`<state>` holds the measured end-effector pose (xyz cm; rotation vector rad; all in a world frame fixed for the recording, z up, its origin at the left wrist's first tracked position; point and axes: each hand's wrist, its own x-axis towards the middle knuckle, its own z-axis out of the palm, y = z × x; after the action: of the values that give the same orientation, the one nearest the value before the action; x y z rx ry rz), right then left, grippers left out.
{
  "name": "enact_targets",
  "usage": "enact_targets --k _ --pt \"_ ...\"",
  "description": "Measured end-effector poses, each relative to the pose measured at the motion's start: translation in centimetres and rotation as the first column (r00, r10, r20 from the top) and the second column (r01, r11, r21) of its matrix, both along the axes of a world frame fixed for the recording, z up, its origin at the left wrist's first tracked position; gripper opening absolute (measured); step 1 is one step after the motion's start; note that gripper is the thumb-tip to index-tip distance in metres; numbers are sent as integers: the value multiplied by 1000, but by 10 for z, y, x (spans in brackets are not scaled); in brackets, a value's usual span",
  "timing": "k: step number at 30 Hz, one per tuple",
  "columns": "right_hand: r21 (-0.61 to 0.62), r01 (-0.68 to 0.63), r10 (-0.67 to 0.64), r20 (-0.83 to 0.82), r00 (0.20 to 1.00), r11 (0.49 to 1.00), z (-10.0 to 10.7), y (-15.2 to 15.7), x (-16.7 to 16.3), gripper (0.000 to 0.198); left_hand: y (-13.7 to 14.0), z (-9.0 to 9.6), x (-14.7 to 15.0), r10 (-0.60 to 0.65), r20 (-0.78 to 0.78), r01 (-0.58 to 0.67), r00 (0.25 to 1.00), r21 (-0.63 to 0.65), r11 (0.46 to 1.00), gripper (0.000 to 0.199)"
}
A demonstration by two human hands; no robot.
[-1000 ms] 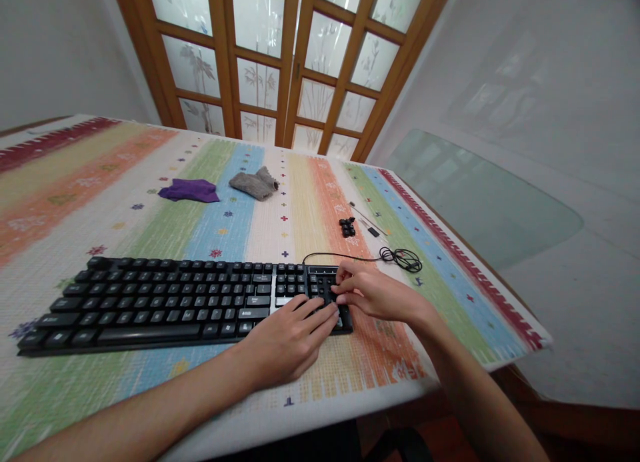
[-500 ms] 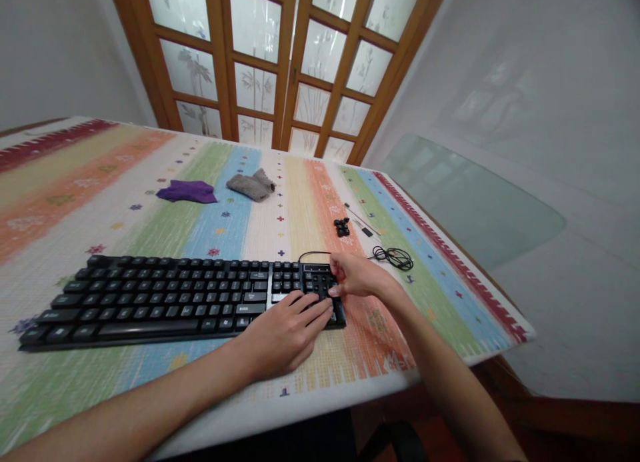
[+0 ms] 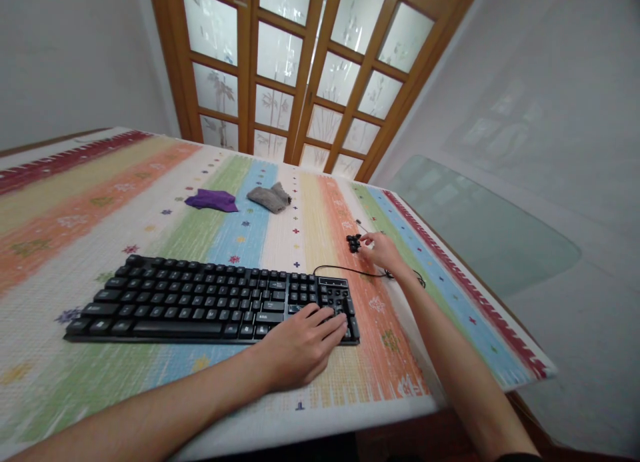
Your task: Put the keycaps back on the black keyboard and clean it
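A black keyboard lies on the striped tablecloth, its cable leaving the back edge. My left hand rests over the number pad at the keyboard's right end, fingers stretched out and lying on it. Some number-pad places under and beside the fingers look bare of caps. Past the keyboard's back right corner, my right hand is at a small cluster of loose black keycaps. Its thumb and forefinger pinch a dark keycap at the cluster's right edge, partly hidden by the fingertips.
The black cable runs right, beneath my right wrist, to a coil mostly covered by the forearm. A purple cloth and a grey cloth lie farther back. A thin stick's end shows behind my right hand. Wooden glazed doors stand beyond the table.
My right hand has moved from the number pad, away and to the right, to the loose keycaps. My left hand stays on the number pad. The view has shifted slightly.
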<state>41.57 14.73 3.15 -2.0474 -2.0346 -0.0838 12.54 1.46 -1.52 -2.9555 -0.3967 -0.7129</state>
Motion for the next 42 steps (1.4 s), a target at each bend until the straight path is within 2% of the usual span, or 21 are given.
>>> enact_targets --k 6,13,18,20,21,23,26,29,33,42 --pt "-38 -49 50 23 999 998 -9 7 -1 9 0 2 -1 -7 -11 7 1000 0 1000 46" --pt "-66 -86 82 -65 995 994 -6 0 2 8 1 3 -1 -8 -11 8 1000 0 1000 45" --pt "-41 -115 106 -173 979 993 5 -21 3 10 1 3 -1 -14 -17 14 1000 -9 1000 45" --pt "-32 -200 183 -277 943 979 10 -39 -2 16 1 4 -1 -21 -9 21 1000 -17 1000 43" --pt "-26 -293 262 -379 887 956 12 -50 -6 19 1 3 -1 -24 4 24 1000 -22 999 42" --pt "-39 -495 391 -559 731 868 15 -75 -18 25 1 2 0 -31 49 33 998 -30 999 39" --pt "-67 -642 463 -637 616 763 16 -106 -35 24 0 1 1 -39 104 45 994 -56 997 34" --pt "-85 -681 502 -612 611 727 12 -121 -46 19 0 0 2 -41 113 51 993 -84 995 31" --pt "-43 -680 572 -502 648 732 7 -123 -51 8 -1 2 3 -33 124 44 992 -91 995 29" --pt "-15 -703 647 -375 663 711 11 -125 -57 14 0 1 2 -36 120 47 992 -92 995 30"
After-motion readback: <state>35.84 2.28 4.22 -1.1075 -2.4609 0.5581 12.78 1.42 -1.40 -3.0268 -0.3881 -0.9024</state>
